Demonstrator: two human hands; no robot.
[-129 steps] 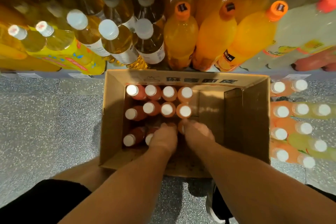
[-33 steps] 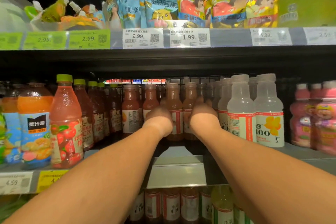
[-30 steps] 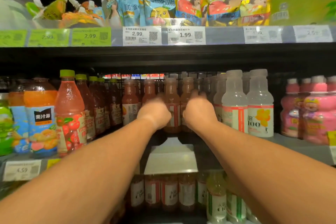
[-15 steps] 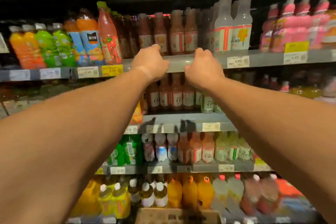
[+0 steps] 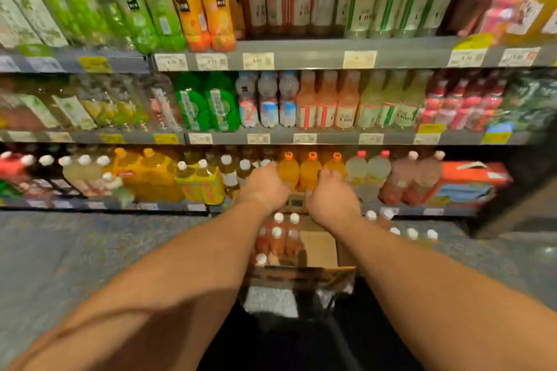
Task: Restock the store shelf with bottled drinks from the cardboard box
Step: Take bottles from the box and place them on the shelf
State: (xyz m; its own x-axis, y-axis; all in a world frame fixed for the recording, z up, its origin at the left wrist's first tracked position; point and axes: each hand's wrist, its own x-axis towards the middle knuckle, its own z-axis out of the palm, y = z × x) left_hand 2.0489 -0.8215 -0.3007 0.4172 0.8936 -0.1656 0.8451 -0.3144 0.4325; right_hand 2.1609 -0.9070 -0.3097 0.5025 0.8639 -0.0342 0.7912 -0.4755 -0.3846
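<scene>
The cardboard box (image 5: 320, 247) stands on the floor below me, in front of the bottom shelf. Several reddish-orange drink bottles with white caps (image 5: 278, 238) stand in its left part. My left hand (image 5: 265, 187) and my right hand (image 5: 331, 196) hover side by side above the box's far edge, backs up, fingers loosely curled. Neither holds anything. The shelf rows (image 5: 301, 59) above are filled with drinks, among them brown bottles with red-and-white labels (image 5: 298, 6) at the top. The picture is blurred by motion.
Large orange bottles (image 5: 310, 172) stand on the bottom shelf right behind my hands. More white-capped bottles (image 5: 391, 221) stand on the speckled floor (image 5: 90, 250) right of the box. A dark edge (image 5: 518, 190) juts in at the right. My dark-clad legs (image 5: 301, 340) are below.
My hands have let go of the bottles on the upper shelf and come down empty to just above the box. My view has swung down from the upper shelves toward the floor.
</scene>
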